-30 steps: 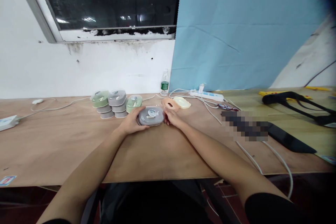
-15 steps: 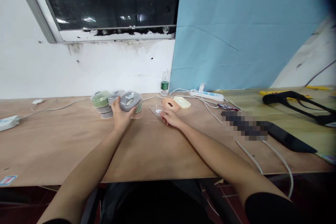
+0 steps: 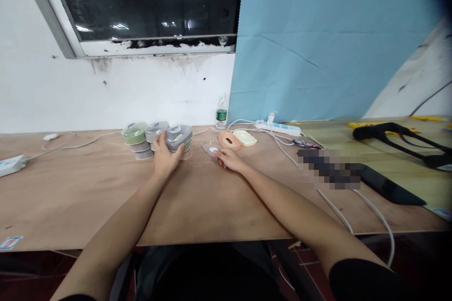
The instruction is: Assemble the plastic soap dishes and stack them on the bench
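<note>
My left hand is closed round a grey soap box with a clear lid, its thumb at the right side and its fingers at the left. That box rests on top of a stack, above a green box. Beside it stand a stack topped by another grey box and one topped by a green box. My right hand pinches the edge of a clear plastic lid with a round white label, low over the table. Just behind lie an orange slotted tray and a cream dish.
A water bottle stands against the wall. Right of it, a white power strip trails cables over the wooden table. Farther right lie a dark flat object and a black frame-like handle. Another white adapter sits far left.
My left hand has lowered the grey soap box slightly to the right, onto the stack. The right hand and the clear lid stay in place.
</note>
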